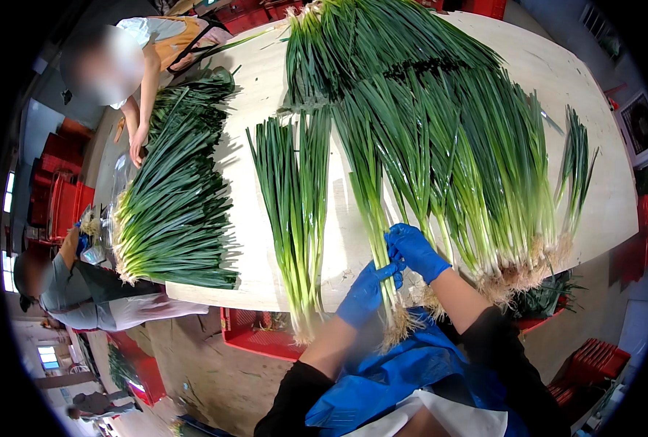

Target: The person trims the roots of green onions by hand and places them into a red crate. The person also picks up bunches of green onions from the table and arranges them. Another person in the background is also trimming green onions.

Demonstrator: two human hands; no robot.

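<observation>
1 veg bunch [370, 207], grn tops [357, 138], tan roots [400, 330]

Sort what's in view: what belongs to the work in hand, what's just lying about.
Seemingly in the work:
held bunch, left hand closed round it, right hand at it
pile to its right
small bunch to its left
table

Seemingly just lying about:
stacked crates, lower right
red crates, far left

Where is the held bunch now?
In the head view, the bunch is just right of centre, at the near edge of the table, with a pile to its right.
</observation>
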